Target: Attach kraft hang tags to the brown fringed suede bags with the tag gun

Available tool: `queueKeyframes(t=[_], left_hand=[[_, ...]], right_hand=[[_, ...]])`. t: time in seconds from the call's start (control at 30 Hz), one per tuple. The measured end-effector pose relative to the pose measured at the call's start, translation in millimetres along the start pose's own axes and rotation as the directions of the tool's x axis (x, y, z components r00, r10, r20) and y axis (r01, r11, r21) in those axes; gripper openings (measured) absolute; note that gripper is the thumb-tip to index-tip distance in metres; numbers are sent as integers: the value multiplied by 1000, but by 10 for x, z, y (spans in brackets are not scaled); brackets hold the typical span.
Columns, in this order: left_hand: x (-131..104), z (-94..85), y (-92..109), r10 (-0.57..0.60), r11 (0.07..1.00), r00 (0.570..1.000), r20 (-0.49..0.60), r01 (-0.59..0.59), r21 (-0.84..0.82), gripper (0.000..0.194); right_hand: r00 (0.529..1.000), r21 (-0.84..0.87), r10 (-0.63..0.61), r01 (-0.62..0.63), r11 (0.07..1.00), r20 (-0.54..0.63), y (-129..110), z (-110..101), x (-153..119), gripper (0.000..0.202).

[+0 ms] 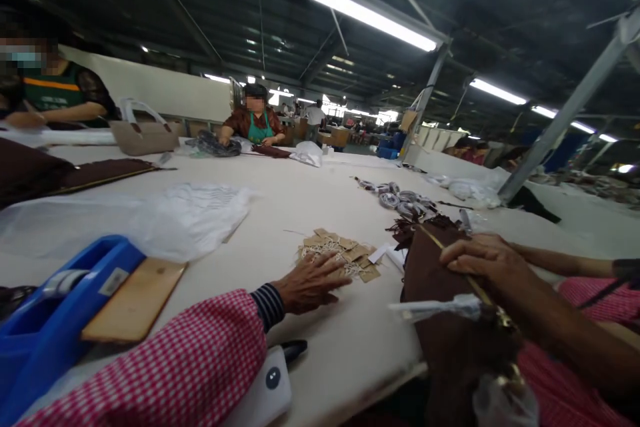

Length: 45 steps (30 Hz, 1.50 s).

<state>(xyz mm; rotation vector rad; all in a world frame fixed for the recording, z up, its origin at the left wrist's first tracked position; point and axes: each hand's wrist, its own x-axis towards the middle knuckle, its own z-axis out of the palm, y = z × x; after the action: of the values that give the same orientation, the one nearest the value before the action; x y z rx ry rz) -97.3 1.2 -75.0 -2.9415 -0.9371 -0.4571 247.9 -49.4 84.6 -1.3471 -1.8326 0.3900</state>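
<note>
My left hand (pixel 315 280), in a pink checked sleeve with a striped cuff, is stretched out low over the white table. Its fingers are extended, with nothing visible in them. They overlap the near side of a pile of brown paper tags (pixel 356 252) with white strings; I cannot tell whether they touch it. My right hand does not show. To the right, bare forearms of another person reach in, and that person's hand (pixel 480 263) grips the gold-trimmed edge of a dark brown bag (pixel 435 273). A white wrapped piece (pixel 440 307) hangs across the bag.
At left lie a blue tape dispenser (pixel 55 327), a tan flat block (pixel 135 300) and white plastic bags (pixel 195 213). A white device (pixel 270 387) is under my sleeve. Coiled grey straps (pixel 400 200) lie beyond the tags. Co-workers (pixel 257 123) sit across the table near a beige handbag (pixel 145 137).
</note>
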Motion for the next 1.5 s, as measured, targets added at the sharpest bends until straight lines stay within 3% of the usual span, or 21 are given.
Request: queueKeyframes(t=[0.1, 0.17, 0.33, 0.43, 0.5, 0.53, 0.63, 0.73, 0.8, 0.87, 0.93, 1.0, 1.17, 1.3, 1.37, 1.43, 1.5], left_hand=[[190, 214, -123, 10, 999, 996, 91, -13, 33, 53], [296, 292, -242, -17, 1000, 996, 86, 15, 19, 50], [450, 271, -533, -31, 996, 995, 100, 39, -77, 47], [302, 114, -588, -135, 925, 991, -20, 119, -362, 49], [81, -45, -550, -265, 774, 959, -105, 146, -617, 47], [-47, -129, -510, -321, 669, 942, -99, 152, -727, 45], [-391, -325, -339, -485, 248, 870, 91, 237, -939, 39], [-555, -354, -176, -617, -211, 720, 319, 239, -948, 46], [-564, -295, -110, -660, -325, 649, 379, 207, -923, 52], [-536, -209, -76, -705, -243, 621, 344, 243, -939, 52], [-503, -129, -65, -749, -70, 616, 242, 290, -955, 52], [-485, -83, -71, -764, 34, 622, 174, 308, -951, 54], [-530, -208, -137, -762, -27, 585, 279, 401, -916, 50], [-617, -427, -240, -722, -15, 621, 306, 428, -904, 61], [-664, -503, -298, -701, 38, 649, 295, 447, -894, 64], [-706, -551, -349, -680, 167, 683, 268, 501, -849, 60], [-739, -587, -377, -676, 389, 705, 217, 591, -707, 52]], right_hand=[[933, 212, 293, -336, 918, 207, -61, 321, -134, 19], [885, 322, 369, -451, 832, 284, -116, 508, -135, 22], [850, 460, 305, -496, 736, 430, -238, 897, 94, 29], [851, 501, 247, -481, 719, 463, -218, 1132, 295, 27], [850, 525, 222, -479, 704, 477, -159, 1313, 408, 26], [850, 534, 217, -479, 697, 479, -122, 1413, 453, 25], [851, 541, 233, -486, 686, 470, -3, 1748, 543, 22], [844, 515, 303, -515, 685, 442, 107, 2091, 585, 18], [840, 474, 354, -529, 704, 412, 172, 2277, 587, 17], [856, 442, 361, -504, 742, 371, 224, 2400, 572, 17], [878, 424, 341, -464, 778, 335, 253, 2452, 547, 18], [890, 405, 329, -439, 802, 316, 250, 2441, 525, 19], [881, 236, 326, -417, 878, 343, 158, 2235, 511, 15], [887, 106, 239, -303, 947, 394, 167, 2061, 512, 9], [893, 49, 210, -249, 967, 397, 218, 2041, 507, 10], [888, -38, 203, -206, 978, 412, 285, 2071, 504, 11], [888, -116, 178, -142, 983, 425, 351, 2128, 504, 10]])
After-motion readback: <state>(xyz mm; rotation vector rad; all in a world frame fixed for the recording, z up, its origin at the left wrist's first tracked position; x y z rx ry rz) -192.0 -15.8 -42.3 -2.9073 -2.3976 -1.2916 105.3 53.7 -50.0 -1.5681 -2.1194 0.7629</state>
